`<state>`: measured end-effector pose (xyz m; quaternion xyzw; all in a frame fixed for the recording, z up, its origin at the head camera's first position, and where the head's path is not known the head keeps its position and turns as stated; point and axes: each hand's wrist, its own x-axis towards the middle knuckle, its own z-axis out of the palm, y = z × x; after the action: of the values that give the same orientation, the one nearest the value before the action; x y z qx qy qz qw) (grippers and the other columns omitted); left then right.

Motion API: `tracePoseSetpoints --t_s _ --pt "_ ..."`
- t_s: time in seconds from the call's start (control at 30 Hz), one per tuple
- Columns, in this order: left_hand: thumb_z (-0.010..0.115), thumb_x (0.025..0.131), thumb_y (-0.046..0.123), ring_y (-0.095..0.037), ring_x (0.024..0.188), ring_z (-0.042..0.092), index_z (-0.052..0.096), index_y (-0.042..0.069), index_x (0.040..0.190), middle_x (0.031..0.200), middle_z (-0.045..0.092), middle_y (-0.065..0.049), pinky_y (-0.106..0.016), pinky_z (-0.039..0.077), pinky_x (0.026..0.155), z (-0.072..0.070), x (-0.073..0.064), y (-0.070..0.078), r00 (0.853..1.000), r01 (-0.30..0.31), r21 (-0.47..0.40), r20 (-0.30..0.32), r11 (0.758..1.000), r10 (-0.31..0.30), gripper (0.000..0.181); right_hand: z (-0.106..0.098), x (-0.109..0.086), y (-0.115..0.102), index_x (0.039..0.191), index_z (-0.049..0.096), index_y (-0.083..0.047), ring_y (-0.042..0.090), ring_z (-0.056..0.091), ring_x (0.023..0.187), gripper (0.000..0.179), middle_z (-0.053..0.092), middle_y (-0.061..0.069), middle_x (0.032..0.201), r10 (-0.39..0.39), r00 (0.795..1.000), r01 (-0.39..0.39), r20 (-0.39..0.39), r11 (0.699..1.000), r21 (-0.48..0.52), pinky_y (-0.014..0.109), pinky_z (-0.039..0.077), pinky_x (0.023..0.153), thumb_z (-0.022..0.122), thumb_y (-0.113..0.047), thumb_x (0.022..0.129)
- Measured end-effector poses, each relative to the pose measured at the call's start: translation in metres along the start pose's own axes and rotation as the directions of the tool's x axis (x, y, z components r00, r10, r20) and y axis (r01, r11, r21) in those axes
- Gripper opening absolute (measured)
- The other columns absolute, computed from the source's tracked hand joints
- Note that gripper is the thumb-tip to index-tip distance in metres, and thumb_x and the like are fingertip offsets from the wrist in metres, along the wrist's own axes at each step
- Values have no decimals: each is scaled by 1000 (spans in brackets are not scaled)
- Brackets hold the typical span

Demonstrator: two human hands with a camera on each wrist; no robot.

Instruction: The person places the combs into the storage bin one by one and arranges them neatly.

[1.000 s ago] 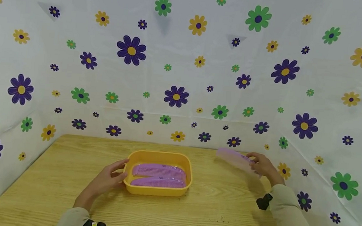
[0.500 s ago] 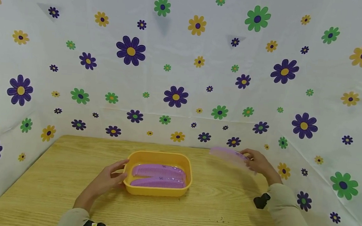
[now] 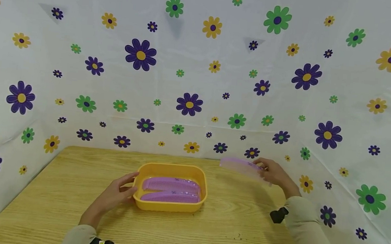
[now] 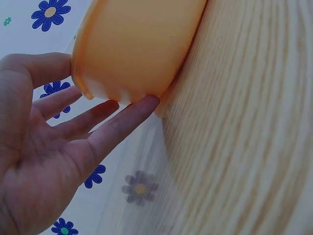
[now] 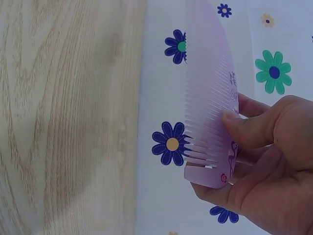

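Note:
My right hand point(image 3: 274, 172) pinches a purple comb point(image 3: 240, 165) near one end, above the table's back right part. In the right wrist view the translucent comb point(image 5: 208, 98) points away from the hand point(image 5: 279, 152), its teeth towards the table side. The thumb lies on the near face and fingers pass behind. My left hand point(image 3: 114, 194) touches the left end of a yellow plastic tub point(image 3: 168, 206). Fairly straight fingers rest against the tub wall point(image 4: 142, 44) in the left wrist view. Two purple combs point(image 3: 173, 184) lie side by side inside the tub.
The tub stands on a wood-grain table point(image 3: 159, 234). White cloth with printed flowers point(image 3: 189, 104) rises behind the table and on both sides. Small dark specks point(image 3: 239, 237) lie on the table at the front right.
My right hand has moved left and slightly up with the comb, getting closer to the tub. The left hand, the tub and the combs in it have stayed in place.

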<state>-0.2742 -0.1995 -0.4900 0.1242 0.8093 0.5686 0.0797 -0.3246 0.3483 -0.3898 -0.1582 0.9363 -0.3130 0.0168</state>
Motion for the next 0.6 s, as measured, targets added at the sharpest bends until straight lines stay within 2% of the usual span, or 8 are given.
tracePoseSetpoints --t_s 0.3,0.43,0.6 --pt "59 105 15 -50 137 53 33 10 162 162 33 -31 -37 64 91 -1 1 -1 1000 17 -5 -12 1000 -17 62 5 2 -10 132 58 7 34 66 89 33 64 33 112 -13 1000 13 0 1000 -1 37 63 73 55 6 98" --pt "59 105 15 -50 137 53 33 10 161 161 34 -30 -37 64 91 0 1 -1 1000 20 -13 -14 1000 -20 62 8 7 -15 130 59 7 29 67 87 32 66 31 110 -31 999 31 6 999 -7 38 63 73 56 6 99" --pt "59 105 16 -50 137 53 33 9 161 161 34 -31 -37 64 91 1 2 -1 1000 23 -11 -11 1000 -23 63 12 13 -21 129 61 4 25 67 86 30 67 30 110 -89 996 89 17 995 -37 34 61 70 56 5 99"
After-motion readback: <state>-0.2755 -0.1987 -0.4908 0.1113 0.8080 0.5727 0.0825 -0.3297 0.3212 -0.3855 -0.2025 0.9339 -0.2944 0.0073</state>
